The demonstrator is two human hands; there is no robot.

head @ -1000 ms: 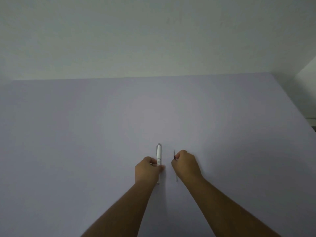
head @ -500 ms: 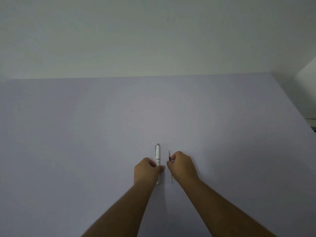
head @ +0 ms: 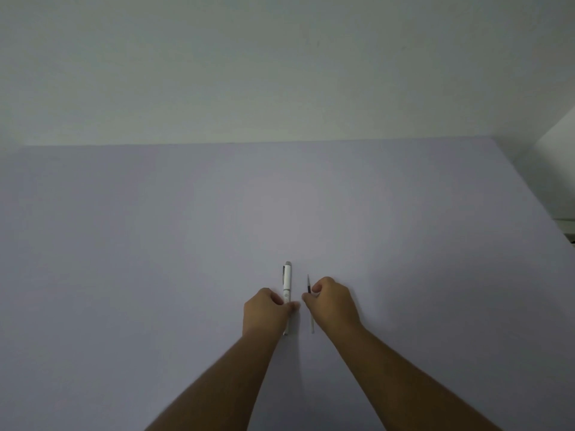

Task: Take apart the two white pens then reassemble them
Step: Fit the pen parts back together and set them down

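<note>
A white pen (head: pixel 287 279) with its cap and clip on lies lengthwise on the pale lilac table (head: pixel 155 244), its cap pointing away from me. My left hand (head: pixel 267 312) is closed around the pen's lower half, and the pen's near end shows just below the hand. My right hand (head: pixel 334 301) pinches a thin ink refill (head: pixel 309 283) whose dark tip points away and whose pale tail sticks out below the fingers. The refill runs parallel to the pen, a short gap to its right. I see no second pen.
The table's far edge meets a plain pale wall (head: pixel 280 73). The table's right edge (head: pixel 529 213) slants toward a white surface at the far right.
My right hand has carried the refill leftward, narrowing the gap to the pen. My left hand and the pen have barely moved.
</note>
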